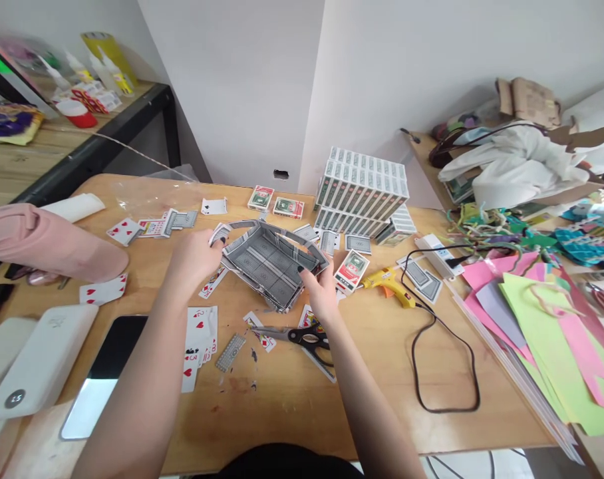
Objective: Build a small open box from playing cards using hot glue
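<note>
The left hand (197,256) was pinching the left end of a box (262,263) made of grey playing cards. The right hand (320,289) gripped the other end, its thumb on the rim. The box was tilted, over the middle of the table (382,386); I couldn't tell if its bottom touched the wood. I thought a hard squeeze from the left could bend the thin cards or pop a join open. The scissors (293,334) lay under the right arm, so a low swing could bump them and poke someone. The yellow glue gun (389,283) was near the right hand. If it was hot, one slip could burn a finger. I also worried that its loopy black cord (416,379) might catch an elbow.

The table was messy. On the left sat a puffy pink bag (57,239), a white power bank (47,352) and a phone (117,346). Loose cards (198,332) were all about, and a tall stack of card packs (362,193) stood at the back. Bright paper (551,346) lay on the right.

Around it, glue bottles (115,70) stood on a side table (147,110), then came a pale wall (232,80), and far right a white cloth (506,166) lay in a heap.
</note>
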Demonstrator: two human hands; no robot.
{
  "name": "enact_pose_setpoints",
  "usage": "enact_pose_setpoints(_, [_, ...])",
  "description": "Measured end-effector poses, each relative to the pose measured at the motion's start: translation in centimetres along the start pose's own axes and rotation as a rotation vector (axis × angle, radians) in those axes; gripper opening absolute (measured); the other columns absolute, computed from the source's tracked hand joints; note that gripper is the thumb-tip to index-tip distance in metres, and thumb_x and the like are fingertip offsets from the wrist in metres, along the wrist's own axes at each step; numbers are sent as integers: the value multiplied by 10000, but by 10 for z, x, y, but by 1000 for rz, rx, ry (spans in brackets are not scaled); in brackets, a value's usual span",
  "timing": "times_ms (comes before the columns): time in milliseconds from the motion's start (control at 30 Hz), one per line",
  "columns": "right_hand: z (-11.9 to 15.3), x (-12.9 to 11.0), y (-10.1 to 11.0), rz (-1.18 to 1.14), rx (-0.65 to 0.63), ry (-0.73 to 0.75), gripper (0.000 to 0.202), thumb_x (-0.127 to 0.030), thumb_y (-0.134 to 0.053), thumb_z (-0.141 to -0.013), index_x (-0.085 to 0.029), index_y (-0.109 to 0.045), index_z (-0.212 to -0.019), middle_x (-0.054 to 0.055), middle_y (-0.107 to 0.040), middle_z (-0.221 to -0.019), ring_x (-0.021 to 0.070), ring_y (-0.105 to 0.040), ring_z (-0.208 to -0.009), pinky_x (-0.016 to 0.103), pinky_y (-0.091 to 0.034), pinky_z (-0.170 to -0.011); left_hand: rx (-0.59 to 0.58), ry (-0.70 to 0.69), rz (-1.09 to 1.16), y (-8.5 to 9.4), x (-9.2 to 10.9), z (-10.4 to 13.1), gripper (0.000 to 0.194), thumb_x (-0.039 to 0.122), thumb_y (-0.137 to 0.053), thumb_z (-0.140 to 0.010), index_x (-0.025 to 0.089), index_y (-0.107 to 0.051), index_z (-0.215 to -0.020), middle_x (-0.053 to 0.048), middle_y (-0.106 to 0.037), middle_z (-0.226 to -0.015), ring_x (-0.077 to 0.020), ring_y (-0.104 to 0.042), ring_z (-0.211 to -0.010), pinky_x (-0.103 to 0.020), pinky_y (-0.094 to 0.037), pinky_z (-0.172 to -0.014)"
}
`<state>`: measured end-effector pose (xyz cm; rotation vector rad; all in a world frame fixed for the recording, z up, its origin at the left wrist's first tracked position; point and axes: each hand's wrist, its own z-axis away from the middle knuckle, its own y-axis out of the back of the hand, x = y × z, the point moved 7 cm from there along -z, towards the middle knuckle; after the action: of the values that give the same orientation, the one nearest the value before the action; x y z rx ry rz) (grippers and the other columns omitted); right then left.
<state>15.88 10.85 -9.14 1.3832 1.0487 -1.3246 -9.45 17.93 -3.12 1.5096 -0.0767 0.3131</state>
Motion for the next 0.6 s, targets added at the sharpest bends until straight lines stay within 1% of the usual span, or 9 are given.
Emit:
enact_pose_setpoints(100, [1, 3, 0, -7, 15, -12, 470, -327, -596, -749, -185, -478, -1181, 82, -617, -1142, 208, -547, -1087, 362, -398, -968, -64, -24, 27, 1, 2, -9, 236, 366, -408, -782, 223, -487, -612, -79, -576, -638, -244, -539, -621, -316, -287, -535])
enact_pose_setpoints(167, [1, 4, 1, -35, 29, -30, 454, -347, -618, -736, -184, -499, -1143, 65, -631, -1089, 203, -564, -1030, 353, -414, -932, -132, -34, 88, -2, 3, -15, 286, 403, -422, -779, 216, -485, -573, -53, -556, -586, -227, -521, -594, -308, -290, -535])
enact_pose_setpoints(200, [0, 4, 1, -45, 34, -38, 445, -367, -614, -741, -182, -509, -1132, 60, -635, -1071, 202, -566, -1016, 347, -417, -920, -163, -35, 157, -4, 3, -19, 299, 423, -444, -766, 210, -496, -562, -41, -562, -580, -222, -523, -604, -302, -306, -545])
enact_pose_setpoints(267, [-1, 3, 2, -38, 50, -56, 402, -422, -560, -782, -176, -538, -1099, 55, -638, -1041, 203, -559, -1014, 340, -415, -910, -233, -36, 422, -14, 3, -24, 287, 440, -499, -727, 198, -547, -579, -23, -603, -614, -220, -549, -670, -290, -359, -592])
enact_pose_setpoints(333, [-2, 2, 3, 3, 70, -77, 390, -471, -464, -833, -170, -570, -1056, 56, -640, -1012, 207, -554, -1016, 336, -411, -905, -324, -64, 781, -29, 6, -27, 263, 428, -518, -701, 186, -608, -649, -16, -645, -668, -222, -571, -747, -286, -417, -667])
enact_pose_setpoints(367, [-3, 1, 3, 27, 78, -85, 408, -490, -421, -851, -167, -581, -1043, 57, -643, -993, 208, -556, -1012, 334, -412, -900, -357, -76, 864, -36, 7, -27, 283, 434, -501, -700, 180, -622, -668, -18, -654, -673, -222, -580, -753, -293, -439, -690])
enact_pose_setpoints(467, [-6, -1, 3, 80, 105, -80, 467, -523, -351, -873, -161, -592, -1042, 64, -658, -957, 215, -567, -1020, 322, -422, -887, -370, -92, 950, -51, 7, -28, 352, 441, -452, -721, 163, -663, -762, -34, -691, -748, -232, -605, -811, -323, -467, -783])
enact_pose_setpoints(533, [-9, -2, 4, 105, 119, -66, 489, -526, -326, -882, -156, -596, -1053, 81, -664, -1006, 220, -565, -1051, 319, -425, -889, -355, -96, 976, -54, 7, -28, 402, 455, -431, -743, 157, -682, -844, -38, -711, -835, -240, -612, -881, -342, -459, -858])
enact_pose_setpoints(600, [-13, -3, 6, 132, 108, -64, 499, -517, -307, -888, -152, -604, -1053, 94, -661, -1069, 220, -564, -1072, 316, -424, -898, -362, -102, 983, -51, 7, -26, 404, 452, -461, -745, 160, -693, -900, -35, -720, -913, -250, -610, -950, -354, -445, -914])
